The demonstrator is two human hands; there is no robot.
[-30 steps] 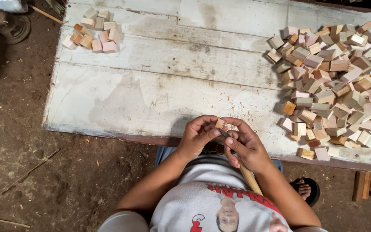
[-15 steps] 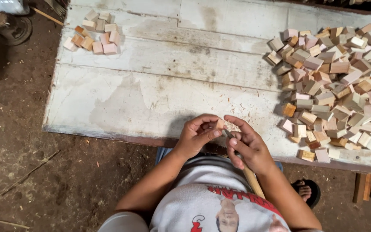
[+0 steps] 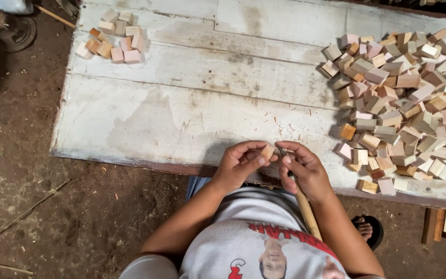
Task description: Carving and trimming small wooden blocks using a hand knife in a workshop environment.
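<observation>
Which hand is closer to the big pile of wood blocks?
The right hand, holding a wooden-handled tool, is just beside the big pile. The left hand, pinching a small block, is farther away.

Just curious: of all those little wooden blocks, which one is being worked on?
The small block pinched in the left hand, off the table, apart from both piles.

No packages, labels, signs or screens show in this view. The nearest thing to one is the printed picture [image 3: 272,256] on the front of the person's white shirt, at the near edge of the scene: red lettering arched over a small printed figure, with a red mark to its left. A white, bag-like shape [image 3: 3,6] sits in the far left corner, cut off by the frame; whether it is a package cannot be told.
</observation>
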